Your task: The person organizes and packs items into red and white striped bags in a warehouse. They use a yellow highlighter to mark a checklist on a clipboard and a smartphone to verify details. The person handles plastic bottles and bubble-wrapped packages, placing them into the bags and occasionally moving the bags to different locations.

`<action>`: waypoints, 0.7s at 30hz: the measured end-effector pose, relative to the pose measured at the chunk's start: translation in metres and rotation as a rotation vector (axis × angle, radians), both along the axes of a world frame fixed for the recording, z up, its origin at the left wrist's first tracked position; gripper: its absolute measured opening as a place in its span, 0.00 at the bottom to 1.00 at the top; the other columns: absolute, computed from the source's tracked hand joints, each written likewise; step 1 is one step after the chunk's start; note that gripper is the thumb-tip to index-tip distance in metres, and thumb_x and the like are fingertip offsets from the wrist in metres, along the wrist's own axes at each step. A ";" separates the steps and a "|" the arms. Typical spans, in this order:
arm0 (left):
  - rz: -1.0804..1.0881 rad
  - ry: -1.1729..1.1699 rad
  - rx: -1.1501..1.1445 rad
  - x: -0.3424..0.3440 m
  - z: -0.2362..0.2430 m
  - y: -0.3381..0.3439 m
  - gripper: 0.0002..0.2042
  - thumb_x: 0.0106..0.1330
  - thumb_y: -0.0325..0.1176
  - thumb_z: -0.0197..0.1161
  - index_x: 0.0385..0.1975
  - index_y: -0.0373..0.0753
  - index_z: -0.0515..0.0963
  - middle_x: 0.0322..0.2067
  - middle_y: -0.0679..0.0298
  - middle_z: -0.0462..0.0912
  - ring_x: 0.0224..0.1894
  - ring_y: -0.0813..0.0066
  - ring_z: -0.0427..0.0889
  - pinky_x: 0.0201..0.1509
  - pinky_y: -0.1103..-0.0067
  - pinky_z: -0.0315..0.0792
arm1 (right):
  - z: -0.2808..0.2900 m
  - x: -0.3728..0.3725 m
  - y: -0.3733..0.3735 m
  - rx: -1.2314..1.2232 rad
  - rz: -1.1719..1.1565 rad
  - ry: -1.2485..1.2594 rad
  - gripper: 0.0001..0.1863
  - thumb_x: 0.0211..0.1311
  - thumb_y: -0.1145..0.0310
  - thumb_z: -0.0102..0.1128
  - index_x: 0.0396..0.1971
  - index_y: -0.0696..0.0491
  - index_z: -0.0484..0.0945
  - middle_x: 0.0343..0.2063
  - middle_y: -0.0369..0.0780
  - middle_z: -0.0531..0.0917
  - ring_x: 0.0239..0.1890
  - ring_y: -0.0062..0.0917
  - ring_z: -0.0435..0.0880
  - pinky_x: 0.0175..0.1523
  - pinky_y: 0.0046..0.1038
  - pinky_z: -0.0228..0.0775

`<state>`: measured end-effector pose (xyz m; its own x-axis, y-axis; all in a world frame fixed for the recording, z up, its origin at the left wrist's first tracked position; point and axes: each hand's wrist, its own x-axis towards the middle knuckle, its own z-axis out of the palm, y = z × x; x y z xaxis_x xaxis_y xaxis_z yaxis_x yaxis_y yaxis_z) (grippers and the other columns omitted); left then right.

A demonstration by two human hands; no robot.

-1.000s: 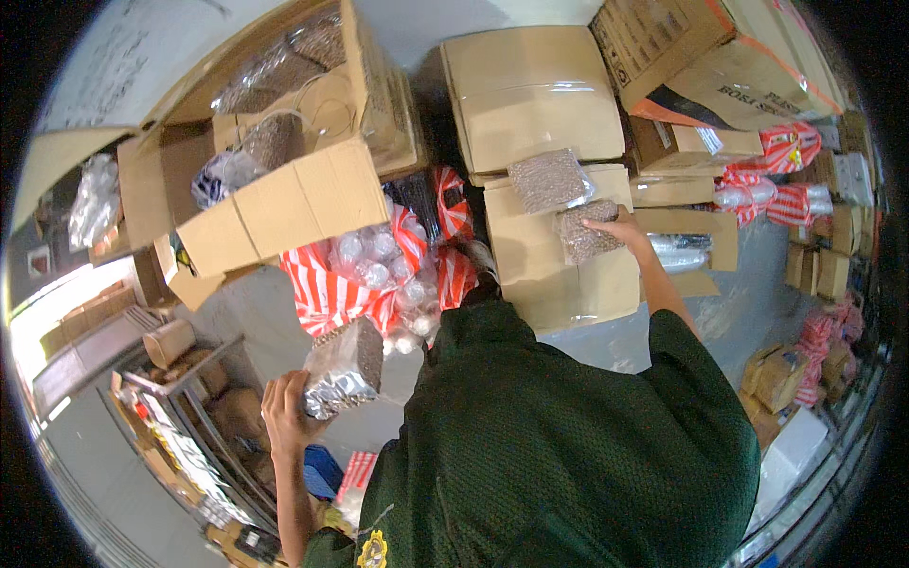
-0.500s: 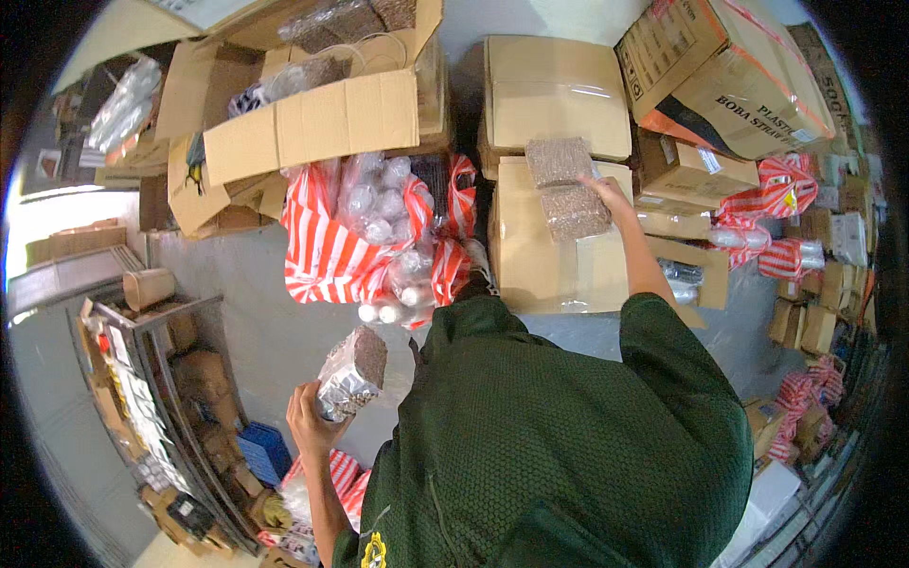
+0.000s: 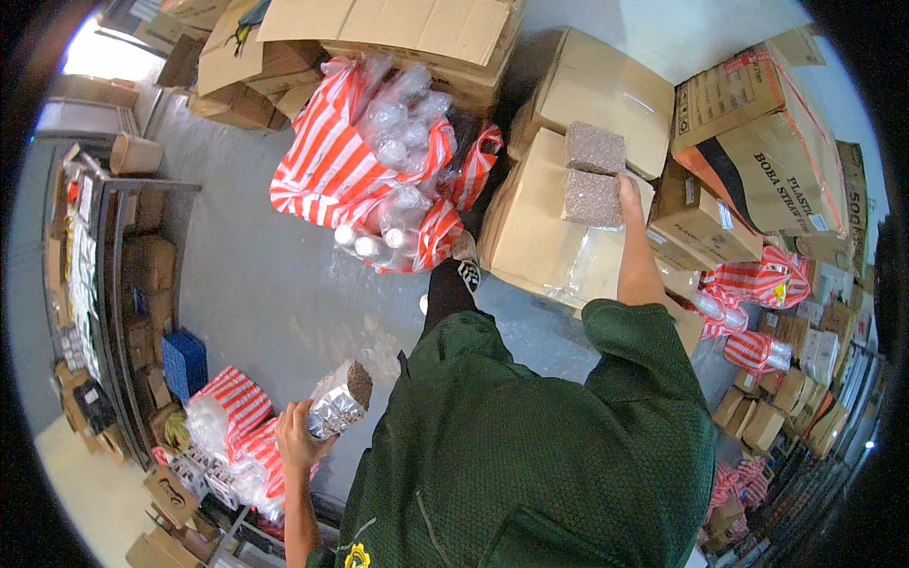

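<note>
My left hand [image 3: 297, 435] is closed round the end of a clear pack of small brown pellets [image 3: 343, 398], held tilted in the air at my left side. Two similar packs lie on a pale brown carton ahead on the right: a farther pack [image 3: 596, 148] and a nearer pack [image 3: 592, 198], almost in line. My right hand [image 3: 629, 197] grips the right edge of the nearer one, its fingers partly hidden there. The closed carton [image 3: 530, 227] beneath has clear tape along its top.
A red-and-white striped bag [image 3: 327, 161] of clear plastic cups stands on the floor ahead. Behind it is an open carton [image 3: 398, 28]. Large boxes [image 3: 757, 142] are stacked at the right. A metal shelf [image 3: 114, 284] and a blue crate [image 3: 184, 363] are at the left.
My view has turned, shifting the surroundings. The nearer pack sits more in line with the farther one, and my right hand has moved to its right edge. The left hand still holds its pack.
</note>
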<state>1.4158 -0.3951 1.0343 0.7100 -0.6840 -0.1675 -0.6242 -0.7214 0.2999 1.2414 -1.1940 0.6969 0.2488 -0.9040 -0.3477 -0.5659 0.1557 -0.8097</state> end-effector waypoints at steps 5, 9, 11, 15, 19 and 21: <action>0.077 0.012 -0.055 -0.039 -0.023 0.020 0.37 0.29 0.36 0.81 0.46 0.36 0.72 0.34 0.53 0.78 0.34 0.49 0.79 0.37 0.63 0.73 | 0.002 0.003 -0.032 -0.033 0.099 0.055 0.36 0.59 0.50 0.57 0.55 0.68 0.73 0.51 0.52 0.80 0.53 0.38 0.77 0.60 0.36 0.65; 0.182 0.021 -0.053 -0.058 -0.017 0.016 0.38 0.31 0.39 0.80 0.46 0.36 0.71 0.35 0.52 0.77 0.36 0.48 0.79 0.38 0.62 0.73 | 0.005 0.009 0.014 -0.022 0.069 -0.025 0.33 0.59 0.49 0.57 0.53 0.65 0.76 0.47 0.48 0.81 0.48 0.36 0.78 0.56 0.36 0.66; 0.250 0.053 -0.095 -0.064 -0.028 0.015 0.38 0.31 0.40 0.80 0.47 0.36 0.70 0.35 0.52 0.77 0.37 0.47 0.79 0.40 0.62 0.73 | 0.014 0.013 0.020 0.045 0.055 -0.006 0.32 0.60 0.49 0.56 0.51 0.63 0.77 0.45 0.46 0.82 0.46 0.33 0.78 0.54 0.35 0.67; 0.250 0.075 -0.084 -0.058 -0.052 0.003 0.38 0.34 0.41 0.79 0.49 0.37 0.70 0.35 0.52 0.77 0.38 0.45 0.79 0.41 0.61 0.73 | 0.030 0.017 0.001 0.076 0.054 0.114 0.35 0.61 0.44 0.54 0.54 0.61 0.78 0.49 0.46 0.82 0.50 0.33 0.77 0.56 0.34 0.66; 0.405 0.077 0.002 -0.039 -0.043 -0.007 0.37 0.35 0.39 0.79 0.48 0.38 0.69 0.36 0.51 0.77 0.39 0.44 0.78 0.41 0.61 0.73 | 0.058 0.037 0.041 0.054 0.185 0.220 0.41 0.63 0.41 0.51 0.57 0.67 0.73 0.55 0.50 0.79 0.59 0.40 0.74 0.64 0.36 0.61; 0.463 0.074 -0.092 -0.028 -0.048 -0.022 0.37 0.34 0.37 0.79 0.48 0.38 0.69 0.36 0.52 0.77 0.40 0.44 0.78 0.42 0.60 0.74 | 0.066 0.039 0.040 -0.023 0.144 0.303 0.40 0.65 0.41 0.50 0.59 0.66 0.72 0.58 0.53 0.76 0.60 0.41 0.73 0.65 0.36 0.60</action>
